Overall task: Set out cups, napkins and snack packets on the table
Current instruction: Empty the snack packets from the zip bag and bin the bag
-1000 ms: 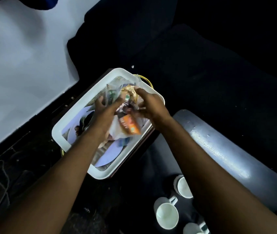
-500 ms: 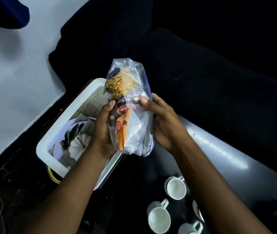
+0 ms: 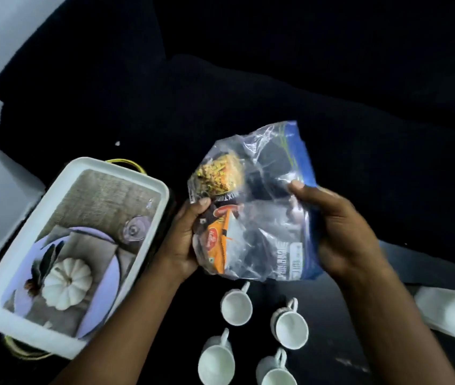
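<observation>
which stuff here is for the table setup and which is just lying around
For the job:
- bag of snack packets, held in left hand and right hand
- four cups
- napkins

Lying about:
- tray with a printed picture
- yellow cord behind it

I hold the clear plastic bag of snack packets (image 3: 251,215) between my left hand (image 3: 184,240) and right hand (image 3: 334,229). The white tray with a pumpkin picture (image 3: 20,273) sits left. Four white cups (image 3: 236,307) stand below the bag, and a folded white napkin (image 3: 448,312) lies right.
</observation>
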